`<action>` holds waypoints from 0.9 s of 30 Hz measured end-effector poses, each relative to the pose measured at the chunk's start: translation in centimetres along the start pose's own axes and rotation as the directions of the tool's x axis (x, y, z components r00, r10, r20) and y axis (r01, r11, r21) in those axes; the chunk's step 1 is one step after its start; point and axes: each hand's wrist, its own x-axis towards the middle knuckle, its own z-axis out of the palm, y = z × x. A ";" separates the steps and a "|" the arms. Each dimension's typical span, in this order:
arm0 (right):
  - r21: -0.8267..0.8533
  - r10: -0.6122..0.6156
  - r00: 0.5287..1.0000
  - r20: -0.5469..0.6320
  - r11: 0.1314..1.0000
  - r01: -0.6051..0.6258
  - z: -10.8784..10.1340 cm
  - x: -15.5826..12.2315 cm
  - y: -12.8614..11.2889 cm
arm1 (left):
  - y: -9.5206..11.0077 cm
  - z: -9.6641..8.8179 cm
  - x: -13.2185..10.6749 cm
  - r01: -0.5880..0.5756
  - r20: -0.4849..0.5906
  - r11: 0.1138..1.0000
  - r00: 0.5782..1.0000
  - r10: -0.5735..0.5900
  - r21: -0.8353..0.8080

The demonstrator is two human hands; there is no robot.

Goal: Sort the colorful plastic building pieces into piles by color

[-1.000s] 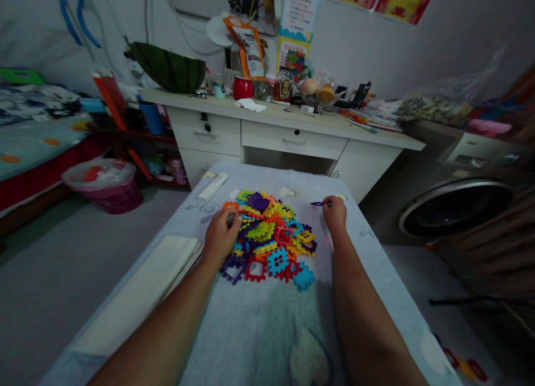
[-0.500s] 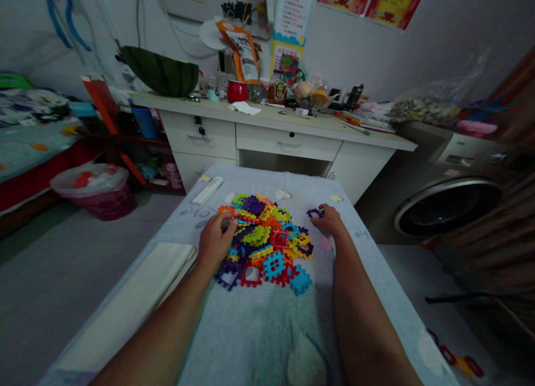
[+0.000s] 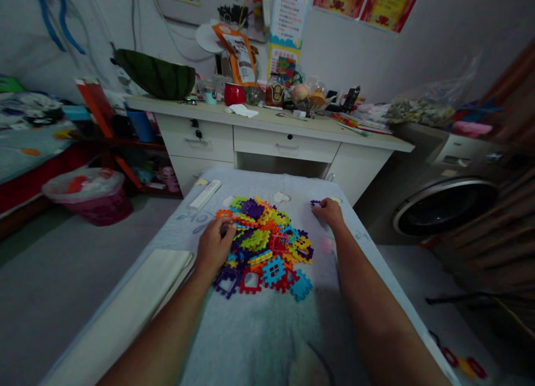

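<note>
A heap of coloured plastic interlocking tiles [image 3: 265, 244] lies on a small table covered with a pale blue cloth [image 3: 259, 330]. My left hand [image 3: 214, 246] rests curled on the heap's left edge, its fingers pressed among the tiles. My right hand [image 3: 330, 212] lies at the far right of the heap, fingers closed on a purple tile [image 3: 315, 203] that sits on the cloth.
A white remote [image 3: 204, 194] lies at the table's far left and folded white fabric [image 3: 137, 297] along its left side. Behind stand a cluttered white desk [image 3: 276, 138] with a watermelon [image 3: 156, 79], a washing machine [image 3: 447, 207] at right, and a pink bin [image 3: 90, 195] at left.
My right hand lowered the purple tile from the air onto the cloth and now holds it there, a little farther back. My left hand stayed on the heap.
</note>
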 end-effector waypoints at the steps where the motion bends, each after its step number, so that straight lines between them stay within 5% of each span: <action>1: 0.007 -0.013 1.000 -0.009 1.000 0.013 0.1 0.4 -0.3 | 0.0 0.0 0.0 0.002 0.002 1.000 1.000 -0.002 -0.002; 7: 0.051 -0.061 0.996 -0.072 0.997 0.065 1.6 2.1 -4.0 | 0.0 0.0 0.0 0.013 0.017 1.000 1.000 -0.013 0.003; 14: 0.062 -0.092 0.995 0.040 0.994 0.090 4.2 3.0 -8.3 | 0.1 -0.1 0.0 0.017 0.018 1.000 1.000 -0.017 0.000; 20: 0.080 -0.153 0.979 0.138 0.986 0.143 4.8 2.9 -8.2 | -0.1 0.0 -0.1 0.013 0.028 1.000 1.000 -0.013 -0.019; 27: 0.158 -0.161 0.976 0.144 0.978 0.137 2.5 0.9 -8.0 | 0.1 0.0 -0.1 0.022 0.024 1.000 0.999 -0.022 -0.020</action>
